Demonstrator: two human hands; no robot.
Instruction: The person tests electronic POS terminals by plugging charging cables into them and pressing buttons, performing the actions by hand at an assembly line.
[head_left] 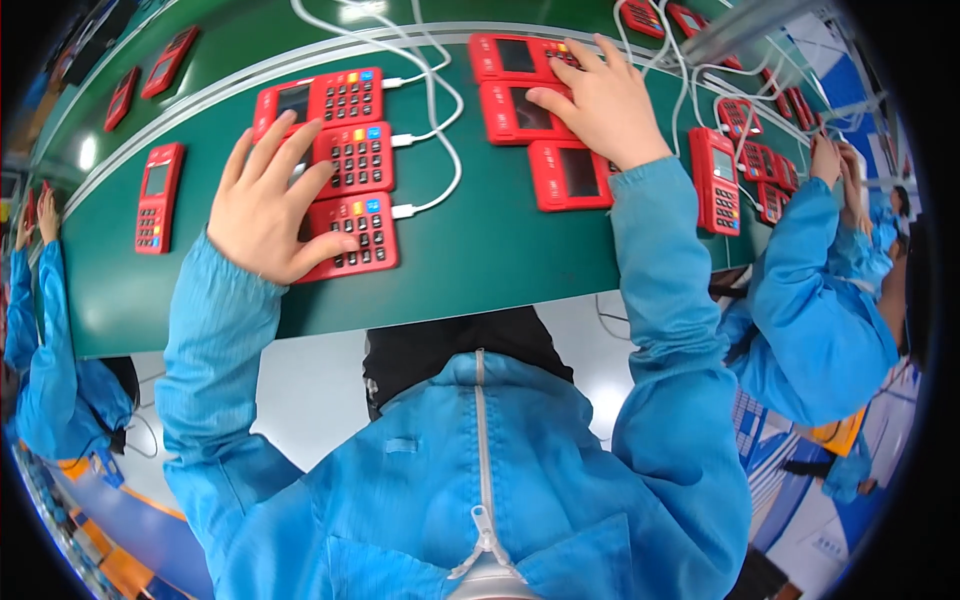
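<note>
My left hand [262, 205] lies with spread fingers over a column of three red handheld card terminals. The top terminal [350, 97] shows its screen and keypad; the middle terminal [362, 160] and bottom terminal [372, 232] have their screens partly covered by the hand. My thumb is at the bottom keypad. White cables [436, 140] plug into their right ends. On the right, my right hand [612, 108] is stretched, palm down, over a second column: an upper terminal [515, 57], a middle terminal [507, 112] and a lower terminal [552, 178]. It partly hides their keypads.
A single terminal [158, 200] lies on the green table [470, 262] at left, another terminal [714, 180] at right. More terminals and tangled white cables fill the far right. Co-workers in blue jackets sit at both sides: a sleeve [800, 250] right, a sleeve [55, 310] left.
</note>
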